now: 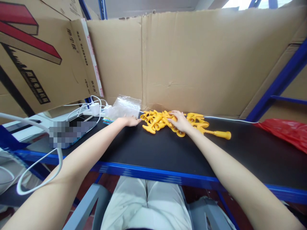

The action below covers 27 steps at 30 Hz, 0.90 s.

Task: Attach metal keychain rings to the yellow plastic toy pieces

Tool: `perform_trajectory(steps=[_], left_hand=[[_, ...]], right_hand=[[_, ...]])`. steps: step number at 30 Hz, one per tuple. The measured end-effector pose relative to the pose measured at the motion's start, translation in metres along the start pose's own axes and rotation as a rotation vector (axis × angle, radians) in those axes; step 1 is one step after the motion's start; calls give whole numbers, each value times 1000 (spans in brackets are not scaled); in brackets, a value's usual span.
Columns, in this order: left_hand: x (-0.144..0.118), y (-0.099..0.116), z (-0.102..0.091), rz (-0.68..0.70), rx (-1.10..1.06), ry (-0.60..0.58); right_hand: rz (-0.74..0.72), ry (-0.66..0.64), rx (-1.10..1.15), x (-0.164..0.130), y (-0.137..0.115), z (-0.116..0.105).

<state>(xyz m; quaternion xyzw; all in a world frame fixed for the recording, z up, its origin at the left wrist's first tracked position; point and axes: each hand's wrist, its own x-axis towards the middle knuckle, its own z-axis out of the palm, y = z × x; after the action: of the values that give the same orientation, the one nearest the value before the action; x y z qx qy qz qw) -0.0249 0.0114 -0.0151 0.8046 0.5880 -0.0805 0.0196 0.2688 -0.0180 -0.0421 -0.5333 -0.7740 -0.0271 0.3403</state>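
A heap of yellow plastic pieces (157,119), some with hollow round ends and some T-shaped, lies near the back of the black tabletop (153,150). My right hand (179,122) rests over the middle of the heap with its fingers apart; the pieces under the palm are hidden. At the heap's left edge, my left hand (130,121) lies low with its fingers stretched out towards the pieces. Just behind it are clear plastic bags (126,107). A longer yellow piece with a flared end (222,135) sticks out to the right of the heap.
Cardboard (192,64) walls the back, and a printed carton (45,57) stands at the left. A phone-like device (79,127), white chargers (95,108) and cables lie on the left. A red plastic bag (285,131) is at the right. The shelf's blue edge (153,172) runs along the front.
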Motion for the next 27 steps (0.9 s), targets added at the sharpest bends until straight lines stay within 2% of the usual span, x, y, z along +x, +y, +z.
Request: perform_trajectory(steps=[3, 9, 12, 17, 22, 27], left_hand=[[4, 8, -5, -19, 31, -65], [2, 26, -19, -43, 86, -71], [-1, 34, -21, -48, 81, -90], [-2, 35, -9, -103, 12, -50], [2, 23, 7, -120, -9, -14], [6, 13, 15, -107, -40, 11]], right_hand=[[12, 38, -23, -2, -4, -2], [-25, 69, -196, -4, -15, -18], [29, 55, -304, -5, -20, -31], [149, -55, -383, -7, -21, -51], [138, -161, -335, -5, -10, -53], [112, -214, -327, -5, -4, -52]])
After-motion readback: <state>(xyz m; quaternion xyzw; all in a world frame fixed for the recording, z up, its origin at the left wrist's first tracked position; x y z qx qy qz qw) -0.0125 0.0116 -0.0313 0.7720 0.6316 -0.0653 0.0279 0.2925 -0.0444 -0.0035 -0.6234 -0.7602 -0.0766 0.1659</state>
